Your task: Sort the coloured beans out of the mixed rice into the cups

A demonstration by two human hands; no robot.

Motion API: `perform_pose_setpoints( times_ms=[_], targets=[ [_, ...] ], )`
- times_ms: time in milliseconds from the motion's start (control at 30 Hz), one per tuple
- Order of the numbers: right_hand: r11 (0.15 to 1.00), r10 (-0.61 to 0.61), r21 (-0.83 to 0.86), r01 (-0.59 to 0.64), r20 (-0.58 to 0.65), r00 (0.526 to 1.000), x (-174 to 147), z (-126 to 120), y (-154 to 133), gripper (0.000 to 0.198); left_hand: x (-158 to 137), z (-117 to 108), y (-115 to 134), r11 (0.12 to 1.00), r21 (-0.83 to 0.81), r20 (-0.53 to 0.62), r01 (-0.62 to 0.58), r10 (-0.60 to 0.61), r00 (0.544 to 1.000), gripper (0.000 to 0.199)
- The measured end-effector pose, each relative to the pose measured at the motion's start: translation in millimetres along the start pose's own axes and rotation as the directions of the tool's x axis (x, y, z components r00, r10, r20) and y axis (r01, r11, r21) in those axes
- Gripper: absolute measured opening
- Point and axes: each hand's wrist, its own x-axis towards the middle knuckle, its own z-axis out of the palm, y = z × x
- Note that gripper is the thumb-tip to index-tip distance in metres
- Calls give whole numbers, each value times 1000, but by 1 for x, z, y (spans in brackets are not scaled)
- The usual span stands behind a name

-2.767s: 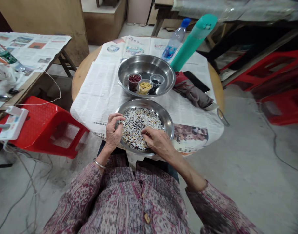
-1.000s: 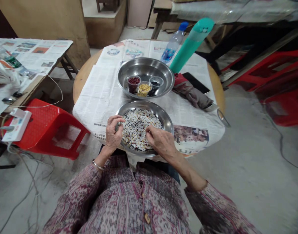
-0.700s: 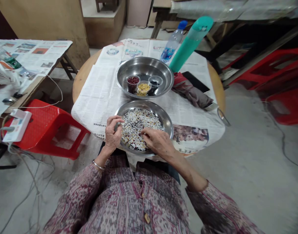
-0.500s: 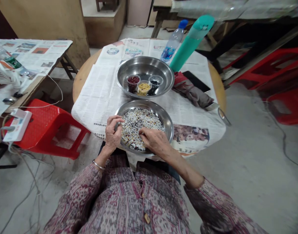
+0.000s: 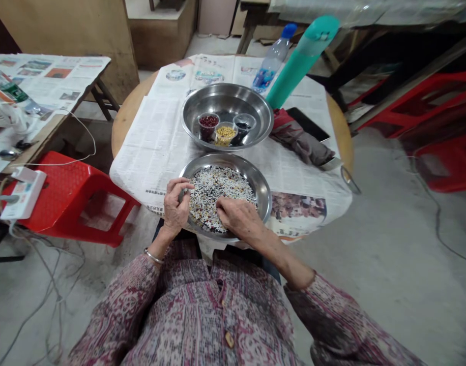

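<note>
A shallow steel bowl [image 5: 264, 195] holds a mix of white, black, yellow and dark red grains and beans [image 5: 221, 188]. At its left rim is my left hand [image 5: 175, 208], fingers curved over the edge with a gap between thumb and forefinger. My right hand [image 5: 238, 218] reaches over the near right side, its fingers pinched together down at the grains. Whatever lies between those fingertips is hidden. Behind stands a larger steel bowl [image 5: 227, 92] with three clear cups: dark red beans [image 5: 209, 122], yellow beans [image 5: 225, 133] and black beans [image 5: 243, 127].
Newspaper [image 5: 141, 142] covers the round table. A clear bottle [image 5: 271, 61], a teal tumbler [image 5: 301, 63], a crumpled cloth [image 5: 299, 140] and a dark flat phone-like object [image 5: 307, 123] lie toward the right. Left of the table, a red stool [image 5: 73, 198] carries a power strip [image 5: 25, 193].
The view has shifted slightly. My right fingers stay pinched at the grains and have barely moved; my left hand keeps its place at the rim.
</note>
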Motion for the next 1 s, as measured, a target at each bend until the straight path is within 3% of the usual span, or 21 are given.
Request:
perform_pose_setpoints(
  times_ms=[133,233,333,433,567,800,1000],
  targets=[
    [997,10,83,-5,-57,998,-2,-3,0,19,0,0,0,1000,10,7,0,-1,1000,24],
    [965,47,261,-19,-103,994,-5,-9,1,18,-1,0,0,1000,-1,6,8,-8,1000,24],
    [880,93,473,-39,-91,991,-5,-12,0,17,-1,-1,1,1000,-1,9,15,-15,1000,24],
    [718,177,689,-104,-36,984,-2,-9,-1,16,-1,-1,1,1000,-3,9,16,-16,1000,25],
    [403,187,893,-199,133,973,0,-2,1,20,-1,0,0,1000,-6,3,14,-14,1000,25],
    [120,166,947,-299,278,946,-2,-9,-5,28,0,-1,1,1000,14,8,2,-3,1000,23],
    [-181,183,925,-334,366,912,2,-17,-8,34,-1,0,0,1000,-2,1,7,-7,1000,24]
  ],
)
